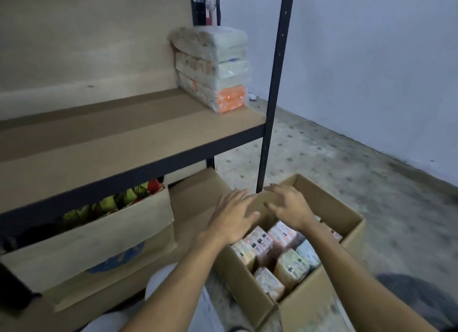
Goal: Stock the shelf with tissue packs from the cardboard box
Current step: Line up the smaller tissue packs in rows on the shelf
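The shelf board (104, 143) lies bare left of the wrapped tissue stack (213, 69); a black upright post (272, 96) stands at its right front corner, beside the open cardboard box (347, 232).

Single head-worn wide-angle view, facing forward and down. Close over left hand (233, 215) and right hand (287, 205); cardboard box (329, 202) beneath the fingers (280, 191), shelf (124, 138) beyond them.

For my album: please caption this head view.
Left hand and right hand hover over a cardboard box of tissue packs; a wrapped stack sits on the shelf.
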`<act>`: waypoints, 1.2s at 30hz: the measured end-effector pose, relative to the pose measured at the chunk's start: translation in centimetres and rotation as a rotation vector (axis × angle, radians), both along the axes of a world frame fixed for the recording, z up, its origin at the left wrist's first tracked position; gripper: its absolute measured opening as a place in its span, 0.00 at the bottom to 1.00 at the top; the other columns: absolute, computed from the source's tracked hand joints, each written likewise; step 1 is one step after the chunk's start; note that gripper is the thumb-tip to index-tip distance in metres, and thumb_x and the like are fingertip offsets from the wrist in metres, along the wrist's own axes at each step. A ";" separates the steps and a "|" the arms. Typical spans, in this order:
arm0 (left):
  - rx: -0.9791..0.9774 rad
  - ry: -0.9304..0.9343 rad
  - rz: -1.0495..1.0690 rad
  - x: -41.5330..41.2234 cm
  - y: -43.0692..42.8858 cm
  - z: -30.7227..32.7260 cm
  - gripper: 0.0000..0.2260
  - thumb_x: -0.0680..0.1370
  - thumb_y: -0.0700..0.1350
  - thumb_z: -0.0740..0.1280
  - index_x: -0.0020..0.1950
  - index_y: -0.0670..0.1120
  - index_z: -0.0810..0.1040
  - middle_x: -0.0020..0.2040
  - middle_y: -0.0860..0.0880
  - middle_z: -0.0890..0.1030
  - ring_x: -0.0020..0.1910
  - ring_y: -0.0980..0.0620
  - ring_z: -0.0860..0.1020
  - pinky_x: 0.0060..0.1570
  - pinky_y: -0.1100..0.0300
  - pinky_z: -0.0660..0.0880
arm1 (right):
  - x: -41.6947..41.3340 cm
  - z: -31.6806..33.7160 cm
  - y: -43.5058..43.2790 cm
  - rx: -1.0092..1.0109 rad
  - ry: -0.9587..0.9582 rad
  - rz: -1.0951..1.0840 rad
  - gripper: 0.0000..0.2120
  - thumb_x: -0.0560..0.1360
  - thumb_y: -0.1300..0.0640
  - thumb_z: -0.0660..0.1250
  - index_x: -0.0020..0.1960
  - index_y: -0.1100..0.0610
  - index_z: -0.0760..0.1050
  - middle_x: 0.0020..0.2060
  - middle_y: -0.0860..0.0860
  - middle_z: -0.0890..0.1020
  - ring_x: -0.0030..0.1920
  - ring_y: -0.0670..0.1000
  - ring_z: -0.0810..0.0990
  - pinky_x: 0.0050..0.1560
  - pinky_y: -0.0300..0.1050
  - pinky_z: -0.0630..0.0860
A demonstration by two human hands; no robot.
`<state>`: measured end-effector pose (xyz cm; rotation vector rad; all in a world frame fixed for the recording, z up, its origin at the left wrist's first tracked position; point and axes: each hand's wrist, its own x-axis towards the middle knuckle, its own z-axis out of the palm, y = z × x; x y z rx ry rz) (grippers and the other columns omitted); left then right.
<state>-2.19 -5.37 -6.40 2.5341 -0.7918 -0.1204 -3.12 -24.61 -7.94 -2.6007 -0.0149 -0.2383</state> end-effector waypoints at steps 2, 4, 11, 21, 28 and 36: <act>0.052 0.065 0.033 -0.1 -0.7 -2.5 0.24 0.80 0.57 0.57 0.76 0.56 0.60 0.78 0.53 0.58 0.77 0.52 0.53 0.74 0.52 0.48 | 0.0 -2.2 -0.8 -0.013 0.077 -0.006 0.22 0.72 0.50 0.68 0.65 0.50 0.74 0.66 0.50 0.75 0.68 0.52 0.69 0.67 0.42 0.63; 0.080 0.136 0.066 0.0 -1.4 -4.7 0.24 0.80 0.58 0.58 0.76 0.55 0.61 0.78 0.53 0.58 0.77 0.52 0.53 0.74 0.53 0.49 | 0.0 -4.4 -1.4 -0.021 0.150 -0.002 0.24 0.70 0.47 0.67 0.66 0.51 0.73 0.68 0.51 0.73 0.70 0.52 0.67 0.68 0.43 0.63; 0.115 0.432 0.196 2.0 -3.7 -10.0 0.26 0.80 0.55 0.59 0.77 0.49 0.59 0.77 0.47 0.59 0.76 0.48 0.55 0.74 0.54 0.53 | 0.7 -10.9 -2.5 -0.015 0.300 0.079 0.30 0.67 0.47 0.72 0.68 0.48 0.70 0.70 0.50 0.70 0.71 0.49 0.65 0.68 0.40 0.60; 0.288 0.577 0.441 5.5 -5.7 -13.4 0.23 0.79 0.55 0.59 0.70 0.44 0.70 0.69 0.43 0.73 0.65 0.43 0.73 0.57 0.54 0.71 | 3.8 -17.0 -1.7 -0.156 0.381 0.285 0.46 0.62 0.44 0.76 0.74 0.47 0.59 0.76 0.54 0.55 0.75 0.55 0.56 0.72 0.46 0.55; 0.372 0.686 0.500 5.5 -6.4 -17.3 0.29 0.79 0.62 0.55 0.71 0.43 0.68 0.69 0.41 0.72 0.67 0.41 0.71 0.62 0.51 0.68 | 5.2 -20.6 -2.0 -0.205 0.418 0.336 0.39 0.67 0.42 0.71 0.74 0.43 0.59 0.77 0.50 0.53 0.75 0.56 0.55 0.73 0.53 0.56; 0.303 0.764 0.572 5.6 -7.3 -20.3 0.34 0.75 0.66 0.60 0.74 0.47 0.60 0.72 0.42 0.66 0.72 0.40 0.62 0.70 0.45 0.59 | 6.0 -21.2 -5.3 -0.246 0.319 0.229 0.37 0.63 0.33 0.60 0.69 0.47 0.65 0.71 0.54 0.66 0.68 0.58 0.68 0.69 0.52 0.61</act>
